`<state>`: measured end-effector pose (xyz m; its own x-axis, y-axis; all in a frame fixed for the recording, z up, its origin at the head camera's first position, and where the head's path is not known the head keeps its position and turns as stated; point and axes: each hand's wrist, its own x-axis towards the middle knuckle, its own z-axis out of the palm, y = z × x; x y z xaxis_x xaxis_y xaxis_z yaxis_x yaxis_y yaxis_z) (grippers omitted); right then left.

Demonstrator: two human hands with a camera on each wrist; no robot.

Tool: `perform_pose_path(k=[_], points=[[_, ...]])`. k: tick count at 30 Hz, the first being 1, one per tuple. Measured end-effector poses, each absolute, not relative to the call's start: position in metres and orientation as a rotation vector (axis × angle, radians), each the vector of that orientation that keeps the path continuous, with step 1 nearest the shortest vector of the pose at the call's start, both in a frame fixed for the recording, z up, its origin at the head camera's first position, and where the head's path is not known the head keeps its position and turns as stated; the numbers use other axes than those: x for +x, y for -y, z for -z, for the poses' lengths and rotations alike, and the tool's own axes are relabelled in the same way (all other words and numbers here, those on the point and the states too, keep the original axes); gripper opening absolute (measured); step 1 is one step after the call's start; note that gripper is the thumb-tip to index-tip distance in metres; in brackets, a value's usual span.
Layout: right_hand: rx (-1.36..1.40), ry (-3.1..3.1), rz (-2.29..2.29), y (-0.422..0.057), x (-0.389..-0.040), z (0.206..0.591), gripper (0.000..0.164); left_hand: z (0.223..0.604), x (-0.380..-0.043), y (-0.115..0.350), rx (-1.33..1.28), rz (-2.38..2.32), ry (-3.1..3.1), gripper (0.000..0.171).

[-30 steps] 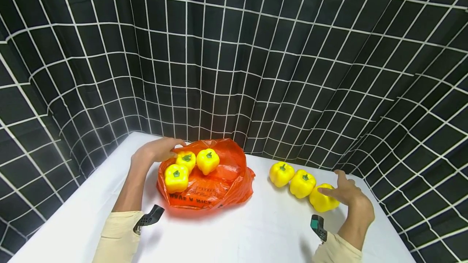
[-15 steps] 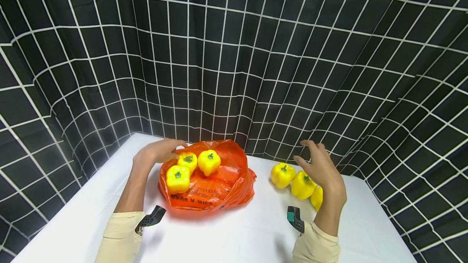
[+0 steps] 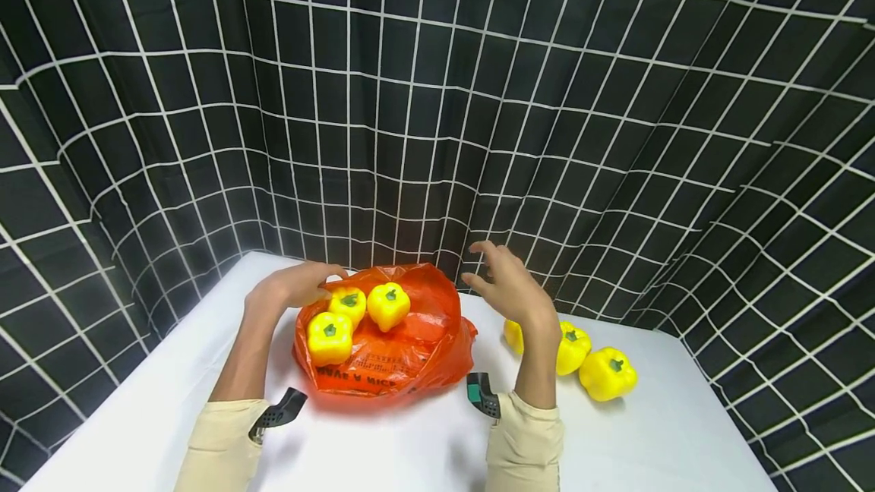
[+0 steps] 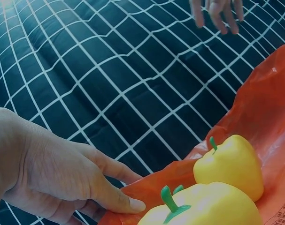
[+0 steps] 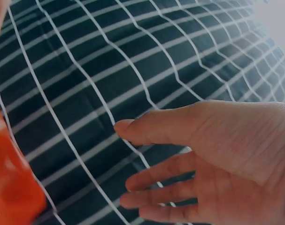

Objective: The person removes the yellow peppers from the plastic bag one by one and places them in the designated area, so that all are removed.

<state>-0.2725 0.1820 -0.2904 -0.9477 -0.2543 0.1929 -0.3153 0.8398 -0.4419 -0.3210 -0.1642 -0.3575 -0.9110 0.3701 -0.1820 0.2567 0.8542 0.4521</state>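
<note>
At the left of the table an orange-red plastic bag [image 3: 431, 332] lies with its mouth open, three yellow bell peppers inside, the front one [image 3: 330, 339] nearest me. My left hand [image 3: 290, 287] pinches the bag's left rim between thumb and fingers, as the left wrist view shows with the thumb [image 4: 130, 204] over the plastic. To the right of the bag my right hand [image 3: 513, 291] hangs in the air with fingers apart and nothing in them. Behind that forearm, a row of three more yellow bell peppers stands on the table, the rightmost one [image 3: 608, 374] whole in view, the leftmost partly hidden.
A white-covered table [image 3: 403, 446] bears everything. Black cloth with a white grid [image 3: 424, 97] rises as a wall behind it and at both sides. Small dark devices [image 3: 481, 395] are strapped at both wrists.
My right hand has moved left from over the rightmost loose pepper to near the bag, carrying nothing. The left hand has kept its grip on the rim, and the peppers stay put.
</note>
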Motion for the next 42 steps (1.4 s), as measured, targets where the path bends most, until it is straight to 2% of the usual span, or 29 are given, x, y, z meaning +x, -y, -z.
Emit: perform_pose_path(k=[9,16,25,31,38,42], points=[[0.498,2.952,-0.708,-0.136,-0.284,0.296,0.048,0.359,-0.322,0.164,0.503,-0.635,-2.769,0.049],[0.675,3.096,-0.646,-0.104,-0.299,0.319,0.049,0.358,-0.322,0.165,0.525,-0.611,-2.783,0.048],[0.649,3.294,-0.607,-0.075,-0.318,0.359,0.070,0.360,-0.322,0.165,0.569,-0.595,-2.794,0.047],[0.651,3.319,-0.565,-0.068,-0.327,0.375,0.061,0.360,-0.322,0.164,0.548,-0.605,-2.804,0.047],[0.666,3.290,-0.539,-0.064,-0.327,0.375,0.052,0.360,-0.321,0.165,0.521,-0.623,-2.799,0.048],[0.660,3.286,-0.564,-0.064,-0.323,0.370,0.057,0.360,-0.321,0.166,0.530,-0.621,-2.801,0.048]])
